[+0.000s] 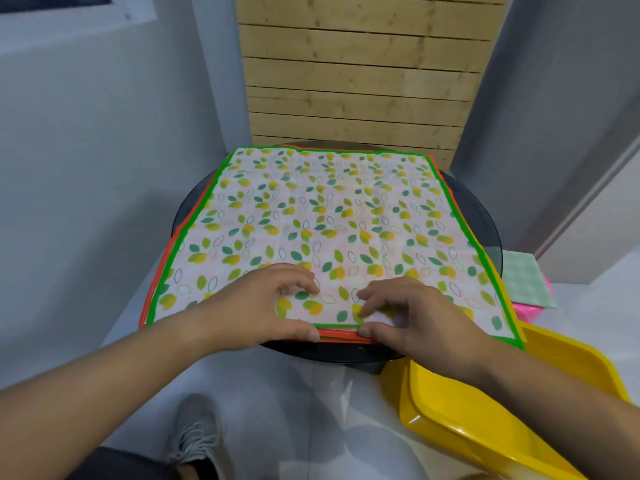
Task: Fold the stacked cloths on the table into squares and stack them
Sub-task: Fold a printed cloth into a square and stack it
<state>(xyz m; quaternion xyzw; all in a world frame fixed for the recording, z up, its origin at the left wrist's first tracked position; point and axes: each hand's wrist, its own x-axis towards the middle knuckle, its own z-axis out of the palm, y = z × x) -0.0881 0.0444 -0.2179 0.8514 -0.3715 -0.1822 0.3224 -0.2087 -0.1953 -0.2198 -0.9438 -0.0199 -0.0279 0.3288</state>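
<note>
Pinching near edge of flat cloth (325, 216): left hand (265, 308), right hand (410, 317).

Unfolded top cloth (322, 216), white with green and yellow leaves and a green border, lies flat across the round dark table (485, 230), its corners past the rim. Orange-edged cloths (341, 337) lie stacked beneath. A pale green checked cloth (523, 278) lies right of the table.

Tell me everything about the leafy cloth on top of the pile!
The leafy cloth is thin, pale fabric printed with green and yellow leaves, edged in bright green. It lies spread flat and unfolded, faintly creased, on top of an orange-edged cloth on the round dark table. The left hand and right hand both pinch its near edge.
</note>
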